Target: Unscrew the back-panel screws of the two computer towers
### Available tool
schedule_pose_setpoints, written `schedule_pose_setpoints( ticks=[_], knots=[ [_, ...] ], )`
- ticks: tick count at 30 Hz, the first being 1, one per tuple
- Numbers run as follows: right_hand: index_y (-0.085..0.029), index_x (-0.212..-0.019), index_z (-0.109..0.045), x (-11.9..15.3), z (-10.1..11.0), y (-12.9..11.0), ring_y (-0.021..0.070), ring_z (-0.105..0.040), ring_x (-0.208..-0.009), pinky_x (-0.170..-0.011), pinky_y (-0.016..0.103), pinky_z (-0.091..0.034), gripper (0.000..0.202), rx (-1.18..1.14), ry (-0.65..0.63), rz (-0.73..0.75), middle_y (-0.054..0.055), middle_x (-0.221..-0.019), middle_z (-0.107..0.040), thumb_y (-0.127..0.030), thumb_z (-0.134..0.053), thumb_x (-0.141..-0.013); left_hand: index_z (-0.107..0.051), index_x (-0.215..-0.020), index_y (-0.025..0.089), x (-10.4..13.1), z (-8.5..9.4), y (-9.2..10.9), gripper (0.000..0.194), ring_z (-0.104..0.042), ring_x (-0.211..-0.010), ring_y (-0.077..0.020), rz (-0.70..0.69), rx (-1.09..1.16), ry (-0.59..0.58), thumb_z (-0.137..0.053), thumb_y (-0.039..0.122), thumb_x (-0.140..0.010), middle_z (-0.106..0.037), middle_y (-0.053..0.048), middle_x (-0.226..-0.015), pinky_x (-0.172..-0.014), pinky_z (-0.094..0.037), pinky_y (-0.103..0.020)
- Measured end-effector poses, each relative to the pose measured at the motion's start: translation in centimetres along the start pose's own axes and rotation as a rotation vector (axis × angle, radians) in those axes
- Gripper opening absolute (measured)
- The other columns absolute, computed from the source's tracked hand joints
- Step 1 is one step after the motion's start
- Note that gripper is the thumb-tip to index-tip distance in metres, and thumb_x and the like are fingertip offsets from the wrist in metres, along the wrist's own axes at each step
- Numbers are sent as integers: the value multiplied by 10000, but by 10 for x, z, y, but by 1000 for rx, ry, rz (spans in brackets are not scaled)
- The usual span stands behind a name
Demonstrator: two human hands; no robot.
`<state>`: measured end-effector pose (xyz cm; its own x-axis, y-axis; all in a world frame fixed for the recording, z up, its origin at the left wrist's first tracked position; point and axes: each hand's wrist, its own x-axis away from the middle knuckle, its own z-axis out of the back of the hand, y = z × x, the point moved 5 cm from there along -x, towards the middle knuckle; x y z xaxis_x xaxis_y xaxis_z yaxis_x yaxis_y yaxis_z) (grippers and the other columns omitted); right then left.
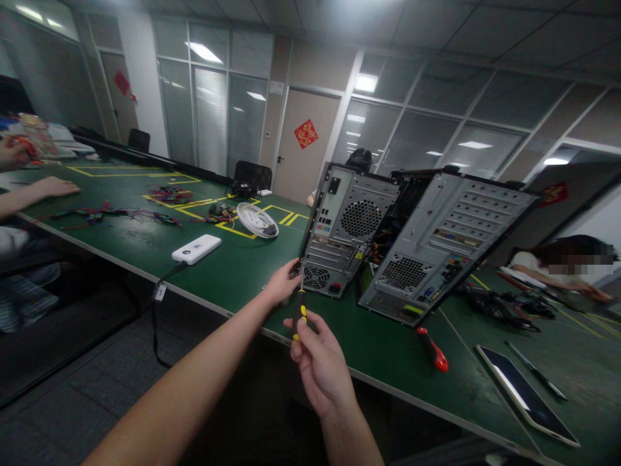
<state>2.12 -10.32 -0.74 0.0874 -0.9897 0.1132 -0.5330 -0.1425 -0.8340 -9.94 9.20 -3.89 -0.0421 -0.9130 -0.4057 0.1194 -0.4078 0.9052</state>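
My right hand is closed around the black and yellow handle of a screwdriver. Its thin shaft points up at the lower left edge of a computer case, which stands on the table with its back panel toward me. At that same lower corner, my left hand grips the case's edge; its fingertips are partly hidden. A second computer case stands tilted in view just to the right. In front of it lies a red-handled tool, apart from both hands.
On the green table lie a white power bank with a cable, a white round cover, and wired parts. A tablet and a pen lie right. Other people's arms rest far left; another person sits right.
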Motion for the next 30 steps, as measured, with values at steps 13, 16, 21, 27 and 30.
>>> schedule_pose_setpoints(
  ticks=[13, 16, 21, 27, 30],
  knots=[
    [-164, -1055, -729, 2, -6, 0, 78, -610, -596, -581, 221, -476, 548, -37, -36, -7, 33, -895, -768, -436, -1016, -676, -607, -1483, 165, 3, 1, 8, 626, -686, -1320, -289, -13, -7, 4, -729, 262, -877, -711, -141, -1437, -1201, -493, -463],
    [-164, -1042, -742, 2, -6, 1, 92, -630, -612, -592, 233, -490, 532, -43, -38, -10, 32, -888, -764, -437, -1013, -675, -605, -1485, 167, 2, 1, 7, 625, -682, -1327, -283, -8, -8, 10, -725, 252, -878, -707, -138, -1444, -1209, -487, -456],
    [-158, -1069, -751, 2, -6, 2, 108, -649, -634, -618, 241, -516, 568, -52, -28, -29, 40, -844, -765, -455, -1018, -664, -603, -1485, 171, 2, 0, 6, 618, -670, -1346, -277, -21, -3, 2, -719, 258, -885, -703, -133, -1451, -1213, -484, -444],
    [-132, -1082, -749, 2, -6, 4, 75, -593, -565, -542, 209, -451, 589, -35, -51, -37, 71, -883, -784, -465, -1010, -672, -569, -1507, 120, 3, 1, 7, 646, -677, -1334, -288, 5, -45, -1, -708, 260, -891, -679, -168, -1476, -1203, -491, -447],
    [-138, -1137, -727, 2, -6, 4, 77, -593, -554, -545, 214, -452, 639, -46, -38, -36, 83, -900, -794, -455, -1015, -663, -572, -1502, 129, 1, 0, 6, 642, -677, -1336, -286, 0, -26, -14, -705, 248, -886, -684, -163, -1469, -1204, -490, -450]
  ],
)
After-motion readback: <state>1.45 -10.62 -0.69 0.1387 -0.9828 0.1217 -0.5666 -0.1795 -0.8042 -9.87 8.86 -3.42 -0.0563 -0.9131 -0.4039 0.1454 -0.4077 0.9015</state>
